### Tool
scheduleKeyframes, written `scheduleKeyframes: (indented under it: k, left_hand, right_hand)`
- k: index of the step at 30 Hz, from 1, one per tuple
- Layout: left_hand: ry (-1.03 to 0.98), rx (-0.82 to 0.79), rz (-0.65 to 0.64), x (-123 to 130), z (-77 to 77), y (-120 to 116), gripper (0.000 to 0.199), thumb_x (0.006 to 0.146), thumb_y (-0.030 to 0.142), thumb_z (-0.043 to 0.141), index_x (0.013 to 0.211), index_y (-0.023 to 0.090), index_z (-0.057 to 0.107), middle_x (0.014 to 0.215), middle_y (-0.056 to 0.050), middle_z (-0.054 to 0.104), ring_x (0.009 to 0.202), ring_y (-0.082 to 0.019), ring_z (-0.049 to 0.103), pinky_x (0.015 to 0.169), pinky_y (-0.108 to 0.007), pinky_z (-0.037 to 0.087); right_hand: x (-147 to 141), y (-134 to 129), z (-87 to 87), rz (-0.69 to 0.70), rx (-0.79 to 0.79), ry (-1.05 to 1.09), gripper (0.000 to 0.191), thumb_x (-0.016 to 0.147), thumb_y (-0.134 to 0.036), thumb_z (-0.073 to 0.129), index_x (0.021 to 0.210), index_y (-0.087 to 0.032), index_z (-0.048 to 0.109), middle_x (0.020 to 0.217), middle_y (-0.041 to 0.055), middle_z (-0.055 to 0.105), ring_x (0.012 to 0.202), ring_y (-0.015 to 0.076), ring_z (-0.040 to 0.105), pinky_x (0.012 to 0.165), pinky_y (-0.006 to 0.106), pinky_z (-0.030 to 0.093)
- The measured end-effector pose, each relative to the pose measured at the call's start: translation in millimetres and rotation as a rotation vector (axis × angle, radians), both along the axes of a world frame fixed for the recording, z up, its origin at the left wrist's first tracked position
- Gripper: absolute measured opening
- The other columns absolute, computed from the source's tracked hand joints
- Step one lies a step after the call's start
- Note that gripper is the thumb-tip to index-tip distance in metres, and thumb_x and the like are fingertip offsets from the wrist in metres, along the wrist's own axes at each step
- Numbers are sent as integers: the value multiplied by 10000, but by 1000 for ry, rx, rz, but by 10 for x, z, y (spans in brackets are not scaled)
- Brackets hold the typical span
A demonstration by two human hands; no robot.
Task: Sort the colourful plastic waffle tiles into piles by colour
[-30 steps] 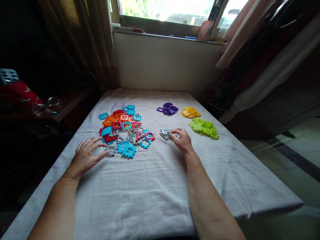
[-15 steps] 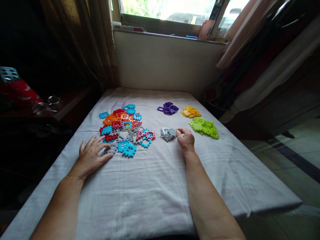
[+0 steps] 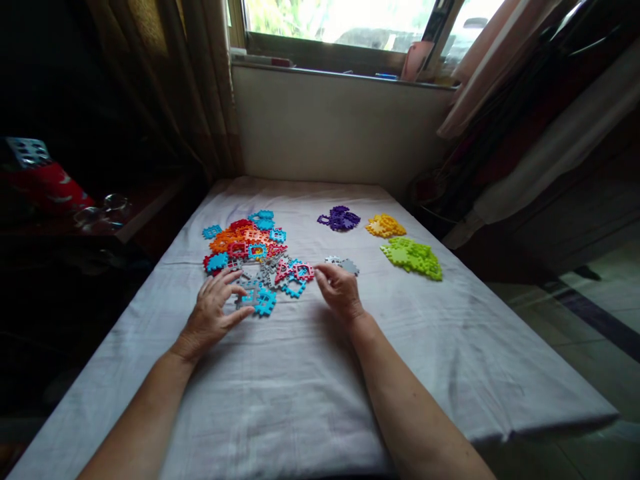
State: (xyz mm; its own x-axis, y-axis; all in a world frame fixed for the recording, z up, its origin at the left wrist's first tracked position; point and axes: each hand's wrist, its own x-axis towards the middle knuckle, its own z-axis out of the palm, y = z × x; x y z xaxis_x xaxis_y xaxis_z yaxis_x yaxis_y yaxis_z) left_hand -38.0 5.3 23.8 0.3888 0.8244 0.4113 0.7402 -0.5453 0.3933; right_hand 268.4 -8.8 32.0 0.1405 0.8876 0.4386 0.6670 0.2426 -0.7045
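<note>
On the left of the cloth lies a mixed pile of notched plastic pieces: orange ones (image 3: 226, 239), blue ones (image 3: 266, 303), red and grey ones. My left hand (image 3: 213, 310) is at the pile's near left edge, thumb and fingers around a grey piece (image 3: 247, 295) above blue ones. My right hand (image 3: 341, 290) is between this pile and a small grey heap (image 3: 349, 266), partly hiding the heap. Its thumb and forefinger are apart, nothing between them, close to a pink-red square piece (image 3: 303, 271).
Purple pieces (image 3: 341, 219), yellow pieces (image 3: 385, 225) and lime green pieces (image 3: 413, 258) lie in separate heaps toward the back right. A side table with glasses (image 3: 103, 212) and a red object (image 3: 53, 189) stands left. Clothes hang at the right.
My right hand has left the small grey heap, where a grey piece stays, and moved left toward the mixed pile. My left hand has shifted right with a grey piece. The view has moved slightly.
</note>
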Motion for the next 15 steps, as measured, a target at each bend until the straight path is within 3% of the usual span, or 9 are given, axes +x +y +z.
scheduleKeyframes:
  k: [4,9,12,15]
  left_hand:
    - [51,95,-109,323,-14,-114,338,852,563,605,978,257,674,1397,-88,617,1400,-306,457,1186,-554,291]
    - [52,160,-164,498,-32,-171,310,869,498,615,1052,252,663,1436,-95,582,1407,-298,450,1201,-537,278]
    - [30,150,-136,480,-36,-167,467,872,510,609,1265,258,589,1492,-106,523,1421,-297,431,1195,-525,303]
    - [-3,163,-95,421,-54,-142,491,913,467,557,1356,261,524,1496,-102,514,1412,-281,442,1188,-503,333]
  right_hand:
    - [-389,-103,-34,279,-146,82,264,866,-390,621,1078,-275,727,810,-11,755,611,128,609,651,243,484]
    - [-556,-78,-115,361,-233,289,227,822,-366,620,965,-223,722,671,-36,677,567,113,571,567,219,445]
    - [-341,35,-106,239,-187,365,247,812,-376,598,958,-210,708,708,-13,693,600,131,606,595,236,475]
    - [57,153,-75,-98,-106,332,284,821,-396,580,1004,-211,694,778,19,727,681,164,653,670,270,506]
